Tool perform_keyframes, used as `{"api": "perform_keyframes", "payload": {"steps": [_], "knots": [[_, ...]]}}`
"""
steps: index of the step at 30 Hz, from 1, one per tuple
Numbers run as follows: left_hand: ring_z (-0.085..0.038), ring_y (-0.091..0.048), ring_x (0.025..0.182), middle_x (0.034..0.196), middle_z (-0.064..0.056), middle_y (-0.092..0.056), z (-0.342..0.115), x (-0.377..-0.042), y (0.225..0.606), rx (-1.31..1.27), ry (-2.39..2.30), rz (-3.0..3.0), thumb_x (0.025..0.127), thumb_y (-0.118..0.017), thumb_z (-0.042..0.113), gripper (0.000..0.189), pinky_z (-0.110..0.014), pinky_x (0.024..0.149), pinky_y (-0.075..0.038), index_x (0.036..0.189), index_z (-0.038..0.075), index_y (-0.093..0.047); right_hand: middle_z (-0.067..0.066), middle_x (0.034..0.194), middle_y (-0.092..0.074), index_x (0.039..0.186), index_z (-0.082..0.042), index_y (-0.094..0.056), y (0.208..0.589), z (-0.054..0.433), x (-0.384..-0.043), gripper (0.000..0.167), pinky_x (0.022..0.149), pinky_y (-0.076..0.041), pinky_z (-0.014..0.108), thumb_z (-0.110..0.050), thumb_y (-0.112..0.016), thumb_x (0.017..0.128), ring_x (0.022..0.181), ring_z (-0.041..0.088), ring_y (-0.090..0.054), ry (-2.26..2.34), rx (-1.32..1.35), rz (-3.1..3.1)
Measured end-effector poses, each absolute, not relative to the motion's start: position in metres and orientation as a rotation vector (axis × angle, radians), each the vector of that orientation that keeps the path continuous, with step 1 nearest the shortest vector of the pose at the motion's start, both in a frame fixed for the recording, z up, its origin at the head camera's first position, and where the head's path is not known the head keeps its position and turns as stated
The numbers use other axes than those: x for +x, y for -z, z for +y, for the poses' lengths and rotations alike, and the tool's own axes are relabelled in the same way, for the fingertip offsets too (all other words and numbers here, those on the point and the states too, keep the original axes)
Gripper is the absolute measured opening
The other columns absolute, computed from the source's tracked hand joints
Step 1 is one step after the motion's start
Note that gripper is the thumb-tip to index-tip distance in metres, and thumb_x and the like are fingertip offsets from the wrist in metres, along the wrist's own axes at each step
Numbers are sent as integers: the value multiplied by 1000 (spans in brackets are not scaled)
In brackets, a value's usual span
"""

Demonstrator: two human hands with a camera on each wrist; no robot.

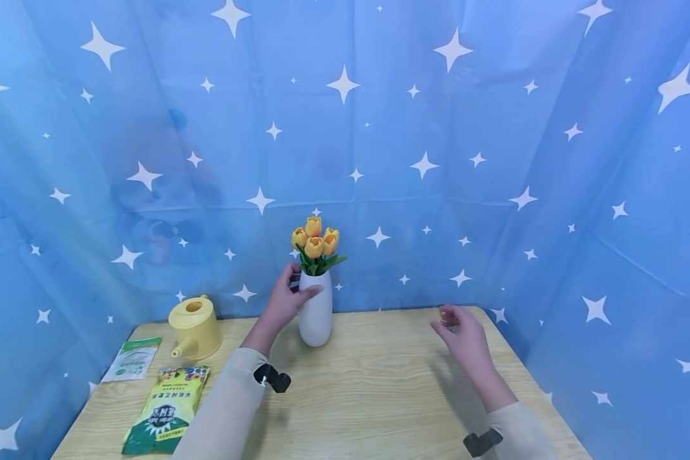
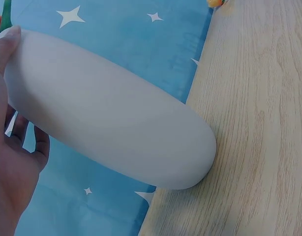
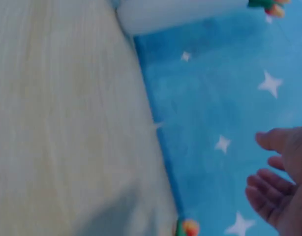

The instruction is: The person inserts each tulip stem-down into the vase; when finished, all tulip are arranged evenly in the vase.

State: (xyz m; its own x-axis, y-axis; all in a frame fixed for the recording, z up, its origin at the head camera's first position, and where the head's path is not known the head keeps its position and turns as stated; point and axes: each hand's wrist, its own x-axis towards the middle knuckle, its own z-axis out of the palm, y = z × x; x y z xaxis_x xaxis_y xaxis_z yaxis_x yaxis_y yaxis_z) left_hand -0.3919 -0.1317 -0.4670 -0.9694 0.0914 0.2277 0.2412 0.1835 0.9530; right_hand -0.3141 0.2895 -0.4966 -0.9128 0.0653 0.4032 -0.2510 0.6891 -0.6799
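Note:
A white vase holding several yellow-orange tulips with green leaves stands near the table's back edge. My left hand grips it high up, thumb across the front and fingers round the far side. In the left wrist view the vase's side fills the middle, with the thumb close to its rim. Toward the back right corner, my right hand hovers with loosely bent fingers. Near it, at the table edge, lies another orange tulip, mostly hidden behind the hand in the head view.
On the table's left side stands a yellow watering can. A white and green packet and a yellow-green printed bag lie in front of it. Blue curtain with white stars surrounds the wooden table.

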Motion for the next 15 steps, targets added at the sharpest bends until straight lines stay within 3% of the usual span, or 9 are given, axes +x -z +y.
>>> {"api": "perform_keyframes", "payload": {"steps": [3, 9, 15], "knots": [[-37, -55, 139, 147, -8, -57, -132, -392, 467, -332, 1910, -2325, 93, -91, 46, 63, -61, 114, -51, 136, 21, -53, 25, 125, -69, 138, 6, -65, 508, 309, -310, 43, 91, -59, 55, -15, -81, 103, 112, 43, -69, -1060, 66, -2568], [-37, -56, 139, 147, -8, -57, -133, -394, 468, -328, 1903, -2320, 94, -91, 44, 62, -62, 114, -51, 135, 21, -52, 29, 122, -68, 140, 8, -64, 531, 337, -305, 48, 74, -57, 42, -18, -80, 103, 99, 38, -69, -980, -41, -2653], [-37, -58, 137, 145, -9, -59, -133, -396, 471, -352, 1914, -2311, 93, -92, 44, 62, -62, 111, -52, 134, 21, -52, 32, 124, -66, 143, 9, -61, 542, 354, -299, 49, 79, -58, 50, -17, -78, 104, 98, 38, -68, -977, -95, -2695]]}}
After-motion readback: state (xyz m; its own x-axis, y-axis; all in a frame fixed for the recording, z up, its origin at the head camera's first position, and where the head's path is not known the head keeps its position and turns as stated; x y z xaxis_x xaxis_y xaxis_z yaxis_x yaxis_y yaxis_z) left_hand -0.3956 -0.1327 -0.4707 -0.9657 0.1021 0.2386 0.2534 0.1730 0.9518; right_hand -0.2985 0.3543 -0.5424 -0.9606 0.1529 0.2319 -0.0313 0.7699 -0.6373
